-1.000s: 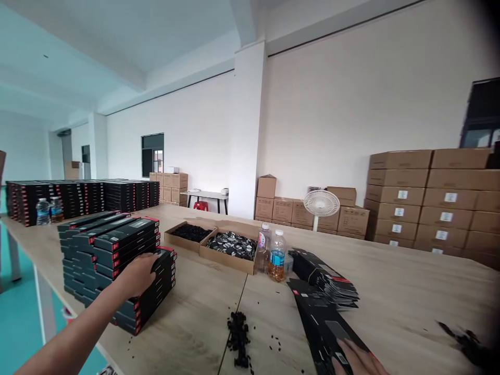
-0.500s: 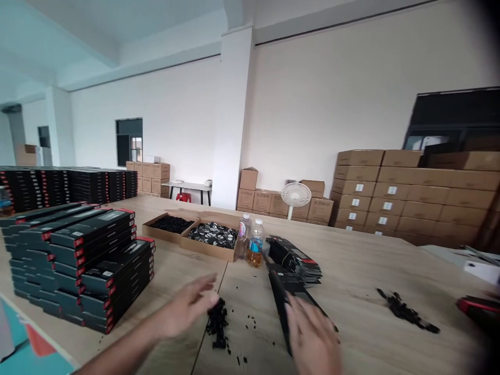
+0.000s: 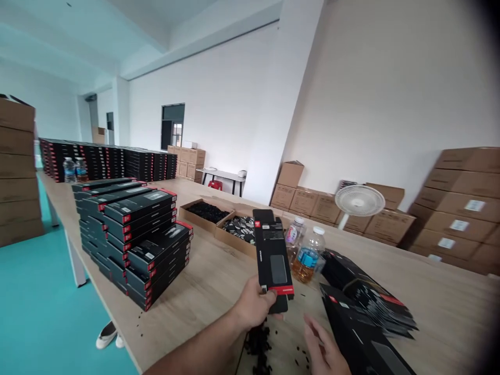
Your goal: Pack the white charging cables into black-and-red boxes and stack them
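My left hand (image 3: 255,303) grips the lower end of a black and red packaging box (image 3: 273,258), which looks flat and has a grey window-like panel. The box stands tilted up over the table, its end flaps sticking out. To its right, my right hand (image 3: 325,348) is empty with the fingers apart, partly cut off by the lower frame edge. Beside it lie more flat black boxes (image 3: 363,333), and behind these a banded bundle of them (image 3: 371,294). Small black pieces (image 3: 258,346) are heaped on the table below my left hand.
Filled black boxes (image 3: 136,234) are stacked on the table at left. Two open cartons hold black parts (image 3: 205,211) and black-and-white pieces (image 3: 239,228). Two plastic bottles (image 3: 308,258) stand behind the held box. A white fan (image 3: 359,200) and brown cartons (image 3: 464,208) stand beyond the table.
The view has swung left. My left hand, empty before, now holds a black box up. My right hand has come off the flat boxes at right.
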`<state>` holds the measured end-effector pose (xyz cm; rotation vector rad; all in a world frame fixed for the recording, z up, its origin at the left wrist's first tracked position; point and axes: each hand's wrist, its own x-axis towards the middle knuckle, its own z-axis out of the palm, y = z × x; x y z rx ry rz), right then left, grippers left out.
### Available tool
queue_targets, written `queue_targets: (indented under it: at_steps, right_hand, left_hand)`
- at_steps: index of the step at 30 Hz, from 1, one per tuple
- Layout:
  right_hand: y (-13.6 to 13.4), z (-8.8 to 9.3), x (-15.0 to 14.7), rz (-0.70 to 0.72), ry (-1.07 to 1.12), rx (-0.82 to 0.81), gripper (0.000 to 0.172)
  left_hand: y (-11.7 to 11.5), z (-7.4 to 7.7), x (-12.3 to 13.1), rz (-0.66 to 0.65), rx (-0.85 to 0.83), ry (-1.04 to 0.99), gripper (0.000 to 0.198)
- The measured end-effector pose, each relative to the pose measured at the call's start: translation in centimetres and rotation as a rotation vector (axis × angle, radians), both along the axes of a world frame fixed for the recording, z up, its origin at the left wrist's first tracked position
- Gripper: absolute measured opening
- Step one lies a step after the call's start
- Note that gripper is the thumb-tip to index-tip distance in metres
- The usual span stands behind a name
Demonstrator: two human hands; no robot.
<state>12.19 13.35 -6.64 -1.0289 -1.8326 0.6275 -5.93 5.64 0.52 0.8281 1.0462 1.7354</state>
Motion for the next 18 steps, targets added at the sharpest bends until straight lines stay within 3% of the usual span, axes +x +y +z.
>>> queue_targets:
  at_steps: [3,7,10,15,18]
  right_hand:
    - [-0.8,2.2,-0.9,0.011,0.116,-0.091,0.058]
    - [-0.8,4.6,-1.3,0.058,0.062,-0.124,0.062]
    - [-1.2,4.4,-0.7,0.097,-0.013,-0.109,0.049]
    - [-4.1,3.9,0.1,0.323,-0.278,-0.090,0.016]
    - [-6.1,4.2,-0.2,0.390,-0.387,-0.103,0.015]
  left_hand:
    - [-0.6,-0.5,0.5,-0.144,-0.039,0.011,0.050]
    - [-0.8,-0.9,0.6,-0.249,-0.049,0.024,0.037]
    - [-0.6,-1.1,0.3,-0.226,-0.072,0.031,0.033]
    - [-0.2,-1.4,-0.3,-0.124,-0.130,0.052,0.029]
    - [-0.1,-1.7,-0.3,-0.087,-0.158,0.088,0.024]
